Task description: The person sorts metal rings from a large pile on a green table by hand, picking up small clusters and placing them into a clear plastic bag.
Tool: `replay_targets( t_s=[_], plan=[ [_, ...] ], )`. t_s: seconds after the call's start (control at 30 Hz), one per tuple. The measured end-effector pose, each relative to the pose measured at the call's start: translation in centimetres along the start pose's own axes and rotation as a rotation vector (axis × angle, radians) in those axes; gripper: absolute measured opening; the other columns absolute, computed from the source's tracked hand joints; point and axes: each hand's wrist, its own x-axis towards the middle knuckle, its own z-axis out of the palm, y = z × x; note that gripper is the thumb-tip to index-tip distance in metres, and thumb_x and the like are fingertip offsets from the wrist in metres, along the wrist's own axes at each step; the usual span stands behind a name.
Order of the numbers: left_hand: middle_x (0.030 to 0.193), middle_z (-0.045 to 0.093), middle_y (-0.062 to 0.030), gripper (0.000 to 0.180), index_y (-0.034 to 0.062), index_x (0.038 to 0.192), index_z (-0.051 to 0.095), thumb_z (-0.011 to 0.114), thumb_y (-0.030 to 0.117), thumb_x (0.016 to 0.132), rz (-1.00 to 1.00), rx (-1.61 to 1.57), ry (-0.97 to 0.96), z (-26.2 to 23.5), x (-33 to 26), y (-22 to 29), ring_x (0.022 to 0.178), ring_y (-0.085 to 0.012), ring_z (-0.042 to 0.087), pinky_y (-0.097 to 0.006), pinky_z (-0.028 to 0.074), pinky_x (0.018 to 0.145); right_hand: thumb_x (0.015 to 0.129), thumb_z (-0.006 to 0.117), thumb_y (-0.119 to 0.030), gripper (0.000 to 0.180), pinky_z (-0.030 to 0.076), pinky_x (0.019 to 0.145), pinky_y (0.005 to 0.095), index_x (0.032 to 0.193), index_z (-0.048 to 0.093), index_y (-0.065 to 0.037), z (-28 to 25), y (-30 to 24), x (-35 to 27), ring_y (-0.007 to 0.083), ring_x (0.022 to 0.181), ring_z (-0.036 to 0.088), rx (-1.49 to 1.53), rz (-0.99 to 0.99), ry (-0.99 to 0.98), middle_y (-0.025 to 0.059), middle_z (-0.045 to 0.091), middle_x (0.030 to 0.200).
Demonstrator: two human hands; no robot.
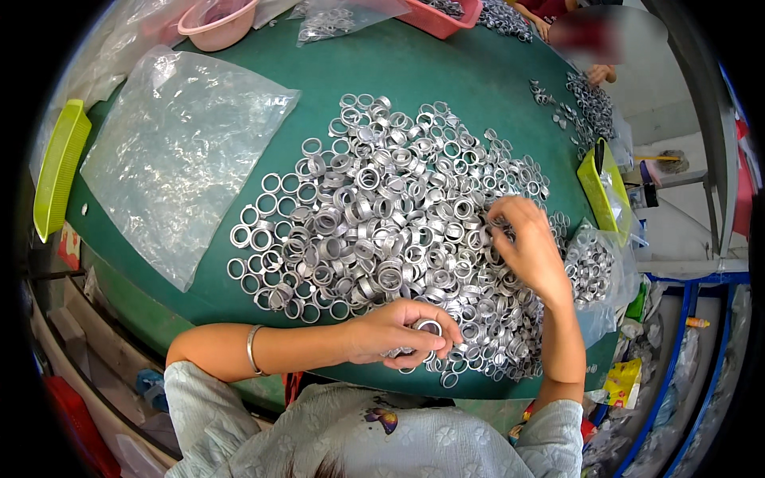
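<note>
A broad heap of grey metal rings [390, 211] lies on the green table [398, 64] in front of me. At the heap's near edge my left hand [398, 328], with a bangle on its wrist, is closed round a metal ring [428, 327]; more rings show under its fingers. My right hand [527, 245] reaches into the right side of the heap. Its thumb and curved fingers are apart, with loose rings between and below them. Some of its fingertips are hidden, and I see no ring clearly gripped there.
A clear plastic bag [183, 151] lies flat at left, beside a yellow-green basket [60, 171]. Another green basket [603, 187] and a bag of rings [591, 267] stand at right. Pink basins [219, 28] line the far edge. A co-worker's hand [599, 74] is at another heap.
</note>
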Motion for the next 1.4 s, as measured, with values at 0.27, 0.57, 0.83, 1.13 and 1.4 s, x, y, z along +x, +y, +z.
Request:
replay_targets(
  t_s=[0.27, 0.57, 0.83, 1.13, 1.4],
  plan=[
    [0.088, 0.058, -0.0092, 0.025, -0.0034, 0.113, 0.054, 0.056, 0.006, 0.090, -0.015, 0.005, -0.003, 0.2, 0.1, 0.2, 0.047, -0.0052, 0.044, -0.019, 0.029, 0.036, 0.080, 0.064, -0.009, 0.024, 0.040, 0.087, 0.0399, 0.102, 0.060, -0.001, 2.9, 0.1, 2.1, 0.0306, 0.095, 0.054, -0.015, -0.152, 0.146, 0.0140, 0.059, 0.099],
    [0.088, 0.058, -0.0084, 0.026, -0.0027, 0.115, 0.054, 0.056, 0.006, 0.090, -0.013, -0.017, 0.015, 0.2, 0.0, 0.0, 0.048, -0.0053, 0.046, -0.019, 0.028, 0.036, 0.078, 0.056, 0.003, 0.015, 0.044, 0.076, 0.0283, 0.092, 0.062, -0.001, 1.4, 2.9, -0.6, 0.0157, 0.081, 0.057, 0.775, 0.190, 0.161, 0.0059, 0.063, 0.087],
    [0.089, 0.054, -0.0106, 0.022, -0.0005, 0.113, 0.054, 0.053, 0.007, 0.092, -0.022, 0.022, 0.017, 0.3, -0.1, 0.2, 0.047, -0.0042, 0.041, -0.018, 0.028, 0.038, 0.076, 0.060, 0.000, 0.014, 0.041, 0.086, 0.0376, 0.089, 0.064, 0.000, -0.1, 1.6, -1.9, 0.0290, 0.083, 0.058, 0.333, 0.216, 0.223, 0.0112, 0.064, 0.083],
    [0.089, 0.057, -0.0081, 0.029, -0.0014, 0.118, 0.053, 0.056, 0.009, 0.090, -0.019, 0.000, -0.030, 0.1, -0.1, -0.1, 0.048, -0.0052, 0.045, -0.018, 0.028, 0.036, 0.079, 0.067, -0.013, 0.031, 0.039, 0.093, 0.0414, 0.108, 0.060, -0.006, 1.3, -1.2, -2.2, 0.0315, 0.115, 0.049, 0.052, -0.309, 0.020, 0.0110, 0.053, 0.120],
    [0.088, 0.056, -0.0089, 0.030, -0.0020, 0.118, 0.053, 0.055, 0.009, 0.090, -0.031, 0.019, -0.033, 0.4, -0.1, 0.1, 0.048, -0.0048, 0.044, -0.019, 0.028, 0.036, 0.073, 0.067, -0.005, 0.026, 0.039, 0.092, 0.0410, 0.098, 0.060, -0.005, 0.4, 2.0, -5.1, 0.0313, 0.114, 0.049, -0.040, -0.158, 0.028, 0.0110, 0.053, 0.114]
  ],
)
